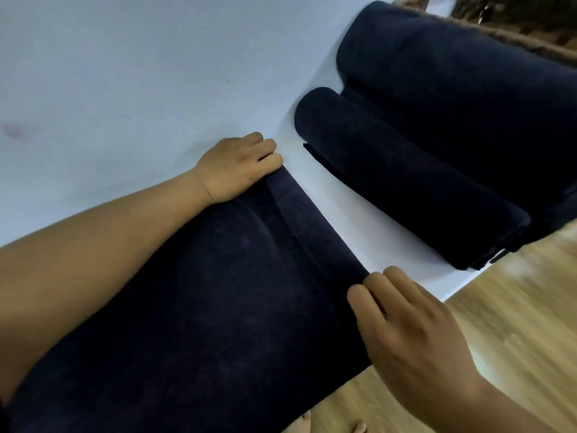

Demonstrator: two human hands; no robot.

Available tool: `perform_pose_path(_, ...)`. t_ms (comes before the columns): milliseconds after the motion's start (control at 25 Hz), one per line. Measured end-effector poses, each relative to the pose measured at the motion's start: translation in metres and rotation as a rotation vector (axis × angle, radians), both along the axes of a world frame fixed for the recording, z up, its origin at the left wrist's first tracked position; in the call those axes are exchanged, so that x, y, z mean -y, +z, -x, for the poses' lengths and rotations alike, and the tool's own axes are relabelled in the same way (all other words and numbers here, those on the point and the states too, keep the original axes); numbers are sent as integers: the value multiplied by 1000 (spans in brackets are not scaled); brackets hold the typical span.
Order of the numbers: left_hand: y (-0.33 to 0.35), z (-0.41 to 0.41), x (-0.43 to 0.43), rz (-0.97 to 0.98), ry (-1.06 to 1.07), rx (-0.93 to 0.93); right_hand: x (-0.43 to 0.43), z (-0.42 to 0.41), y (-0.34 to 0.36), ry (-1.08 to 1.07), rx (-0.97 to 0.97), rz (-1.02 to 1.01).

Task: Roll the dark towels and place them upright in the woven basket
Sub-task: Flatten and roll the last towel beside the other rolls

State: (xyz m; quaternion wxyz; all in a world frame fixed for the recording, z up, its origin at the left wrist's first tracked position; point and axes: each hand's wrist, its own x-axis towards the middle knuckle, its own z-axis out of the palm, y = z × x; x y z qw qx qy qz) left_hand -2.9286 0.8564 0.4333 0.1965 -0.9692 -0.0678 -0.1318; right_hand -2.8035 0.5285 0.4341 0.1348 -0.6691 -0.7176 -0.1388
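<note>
Toes [304,425] are glimpsed at 6 o'clock, cut off by the frame edge, beside a wooden floor [515,307] smeared by blur. Just beyond, a partly rolled towel [203,307] is spread flat over the white bench [109,73], its near end lost from view at 7 o'clock. Only its far edge is turned into a thin roll. The roll's 5 o'clock end is held by the right hand [415,332], whose fingers [371,285] are pressed together and bent onto the fabric. The 11 o'clock end is gripped by the left hand [237,170], its fingers bunched over the roll and their tips hidden.

Across a strip of bare bench, a finished rolled towel [406,182] is lying on its side. A thicker towel bundle [468,89] is touching it on the far side. At 1 o'clock, only a stretch of the woven basket [515,29] rim is seen.

A skewed, coned roll would probably result if one end were advanced ahead of the other. A slack core would likely slump once stood upright. The right-hand end is close to the bench edge, so fabric could be dragged off there.

The basket's inside is hidden, and it cannot be told whether the thicker bundle is leaning on the basket or only lying beside it. Both towels' far ends are cut off at 3 o'clock.
</note>
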Motion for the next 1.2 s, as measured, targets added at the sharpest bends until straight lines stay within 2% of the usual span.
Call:
perform_pose_path(120, 2, 9, 0, -18, -30, -52, -3, -1, 4, 95, 27, 48)
perform_pose_path(280, -2, 40, -3, 179, -54, 32, -7, 0, 7, 200, 72, 140)
perform_pose_path(360, 1, 43, 4, 259, -13, 58, -5, -3, 7, 213, -25, 201)
perform_pose_path(400, 6, 39, 5, 276, -4, 39, -3, -5, 9, 183, -137, 230)
perform_pose_path(480, 22, 26, 6, 282, 37, -54, 0, -9, 16, 106, -441, 264)
perform_pose_path(560, 39, 6, 2, 326, 203, -187, -3, -15, 24, 23, -711, 302)
perform_pose_path(600, 48, -4, 2, 340, 294, -257, -5, -18, 26, -27, -781, 324)
perform_pose_path(680, 61, -26, 2, 354, 350, -381, -8, -23, 26, -136, -797, 373)
perform_pose_path(800, 62, -41, 1, 432, 292, -523, -9, -19, 24, -333, -738, 499)
perform_pose_path(920, 56, -36, 8, 418, 215, -693, -7, -9, 20, -353, -739, 563)
perform_pose_path(1000, 49, -28, 7, 339, 76, -662, -5, -8, 15, -335, -792, 518)
perform_pose_path(1200, 35, -28, -11, 316, -126, -359, -6, -24, 14, -381, -798, 417)
